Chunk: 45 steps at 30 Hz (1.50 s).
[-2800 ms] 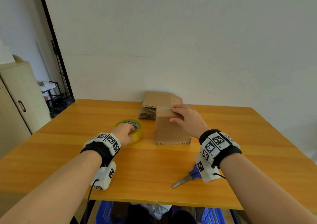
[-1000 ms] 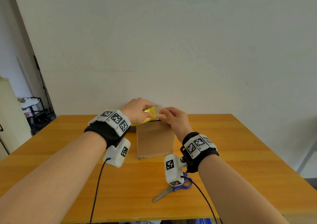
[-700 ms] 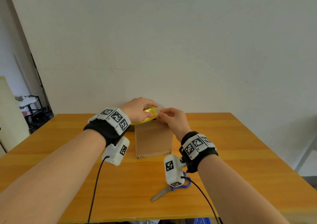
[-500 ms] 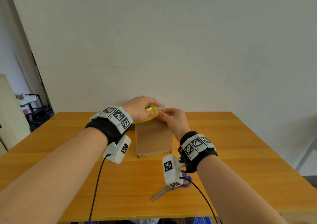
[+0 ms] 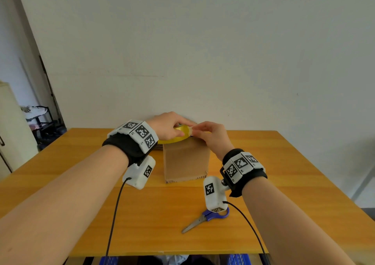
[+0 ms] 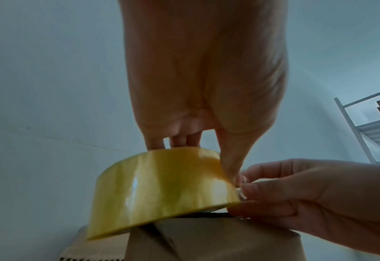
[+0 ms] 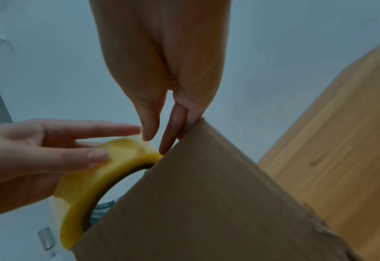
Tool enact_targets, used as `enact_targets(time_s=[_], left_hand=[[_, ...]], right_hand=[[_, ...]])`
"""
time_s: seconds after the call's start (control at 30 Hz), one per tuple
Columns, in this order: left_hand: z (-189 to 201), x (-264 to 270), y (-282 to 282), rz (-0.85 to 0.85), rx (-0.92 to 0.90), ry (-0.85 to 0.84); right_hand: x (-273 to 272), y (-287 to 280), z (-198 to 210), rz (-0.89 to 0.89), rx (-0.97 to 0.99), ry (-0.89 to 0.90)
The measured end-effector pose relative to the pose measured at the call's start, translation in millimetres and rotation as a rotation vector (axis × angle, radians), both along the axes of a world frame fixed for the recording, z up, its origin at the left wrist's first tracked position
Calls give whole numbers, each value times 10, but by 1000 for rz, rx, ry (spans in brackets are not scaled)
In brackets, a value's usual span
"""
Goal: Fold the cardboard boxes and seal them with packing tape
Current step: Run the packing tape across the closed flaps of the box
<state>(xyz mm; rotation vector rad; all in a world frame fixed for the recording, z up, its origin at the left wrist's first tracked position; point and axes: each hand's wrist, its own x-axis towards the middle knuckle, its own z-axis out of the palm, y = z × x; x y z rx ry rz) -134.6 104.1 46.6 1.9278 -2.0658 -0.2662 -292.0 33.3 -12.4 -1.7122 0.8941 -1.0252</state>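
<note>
A yellow packing tape roll [image 5: 172,140] is held tilted just above the top of the folded cardboard box [image 5: 186,161], which stands on the wooden table [image 5: 284,163]. My left hand [image 5: 178,125] grips the roll from above, thumb on its outer face and fingers over its far rim [image 6: 177,141]. My right hand [image 5: 195,129] meets the roll at its right side; thumb and forefinger pinch the clear tape end [image 6: 240,189]. In the right wrist view the right hand [image 7: 156,144] sits where the roll [image 7: 108,173] meets the box's top edge [image 7: 206,203].
Blue-handled scissors [image 5: 205,220] lie on the table near the front, under my right wrist. A stack of flat cardboard [image 5: 159,147] peeks out behind the box on the left. A cabinet [image 5: 12,135] stands at far left, blue crates [image 5: 237,259] under the table.
My left hand lifted the tape roll off the table to above the box, and my right hand left the box top for the roll. Over the last second both hands barely moved.
</note>
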Motion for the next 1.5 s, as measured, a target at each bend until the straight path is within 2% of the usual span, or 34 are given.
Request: enact_targets(time_s=[0.13, 0.33, 0.43, 0.57, 0.83, 1.03, 1.3, 1.5], left_hand=[[-38, 48, 3, -31, 8, 32], [-76, 46, 86, 43, -47, 78], [-134, 142, 192, 112, -16, 22], [-274, 332, 316, 176, -8, -114], [-328, 356, 328, 157, -129, -104], [-228, 327, 289, 71, -274, 103], [-209, 265, 161, 242, -319, 185], [-206, 186, 109, 156, -406, 392]], right_hand=[[2, -11, 11, 3, 26, -11], [-9, -15, 11, 32, 91, -76], [-8, -32, 4, 30, 152, -162], [6, -35, -8, 23, 153, -175], [69, -73, 50, 14, 208, -95], [79, -93, 104, 23, 300, -133], [58, -80, 107, 44, 324, -178], [30, -42, 115, 73, 307, -145]])
